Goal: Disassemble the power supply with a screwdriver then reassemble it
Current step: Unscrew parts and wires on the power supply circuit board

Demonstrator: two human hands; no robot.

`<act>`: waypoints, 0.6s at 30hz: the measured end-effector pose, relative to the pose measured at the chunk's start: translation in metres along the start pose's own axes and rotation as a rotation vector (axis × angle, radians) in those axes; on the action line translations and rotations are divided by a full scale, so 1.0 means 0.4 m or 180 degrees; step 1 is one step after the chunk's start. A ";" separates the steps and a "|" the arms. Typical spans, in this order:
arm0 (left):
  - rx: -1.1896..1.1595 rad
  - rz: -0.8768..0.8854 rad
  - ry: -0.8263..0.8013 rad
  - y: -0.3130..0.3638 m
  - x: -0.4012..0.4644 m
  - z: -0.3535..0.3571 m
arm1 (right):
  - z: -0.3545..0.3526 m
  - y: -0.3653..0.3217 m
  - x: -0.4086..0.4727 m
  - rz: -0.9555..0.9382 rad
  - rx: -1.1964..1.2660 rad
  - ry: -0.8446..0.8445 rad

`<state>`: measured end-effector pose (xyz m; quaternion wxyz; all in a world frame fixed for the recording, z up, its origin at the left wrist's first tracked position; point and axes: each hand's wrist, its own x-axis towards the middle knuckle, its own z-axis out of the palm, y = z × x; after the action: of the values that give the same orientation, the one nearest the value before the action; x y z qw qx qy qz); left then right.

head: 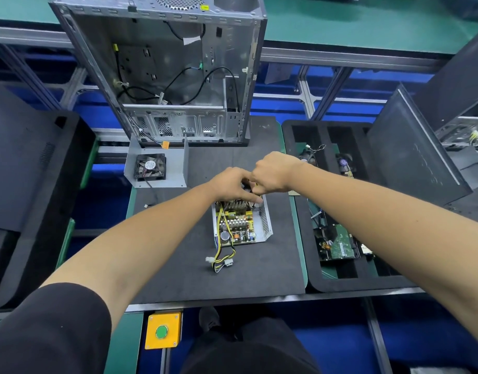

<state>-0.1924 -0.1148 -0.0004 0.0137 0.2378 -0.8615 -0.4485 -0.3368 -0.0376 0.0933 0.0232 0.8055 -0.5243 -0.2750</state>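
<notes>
The power supply (pixel 241 225) lies open on the dark mat, its circuit board, heat sinks and yellow and black wires exposed. Its wire bundle with white connectors (pixel 220 261) trails toward me. The removed metal cover (pixel 175 168) with the black fan (pixel 150 167) stands to the far left on the mat. My left hand (pixel 231 184) rests on the far end of the supply, fingers spread over the parts. My right hand (pixel 274 171) is curled just above it, gripping something dark and thin that looks like a screwdriver; most of it is hidden by both hands.
An empty computer case (pixel 165 71) stands upright behind the mat. A black foam tray (pixel 300 136) at the right holds a hard drive (pixel 340 245) and small parts. A dark side panel (pixel 410 157) leans at the right. A yellow box with a green button (pixel 162 332) sits at the front edge.
</notes>
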 end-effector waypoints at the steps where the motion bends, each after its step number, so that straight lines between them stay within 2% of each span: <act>1: -0.0015 -0.0009 0.0032 -0.003 0.000 0.002 | 0.001 -0.003 0.001 0.0035 -0.0003 -0.0001; 6: -0.0055 -0.0026 -0.0090 -0.011 0.003 0.001 | -0.012 -0.004 -0.001 0.0122 0.0114 -0.0110; 10: -0.0219 0.0020 -0.0166 -0.018 0.004 -0.008 | -0.026 0.007 -0.006 -0.0255 0.0403 -0.0143; 13: 0.0063 0.0173 -0.0330 -0.012 0.002 -0.014 | -0.031 0.013 -0.007 -0.0478 0.0245 -0.0233; 18: 0.0049 0.0037 -0.0311 -0.022 0.006 -0.021 | -0.033 0.021 -0.002 -0.0333 0.0175 -0.0122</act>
<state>-0.1891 -0.1263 -0.0028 -0.0276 0.2107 -0.8659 -0.4528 -0.3379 -0.0440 0.1074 -0.0234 0.8268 -0.4892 -0.2767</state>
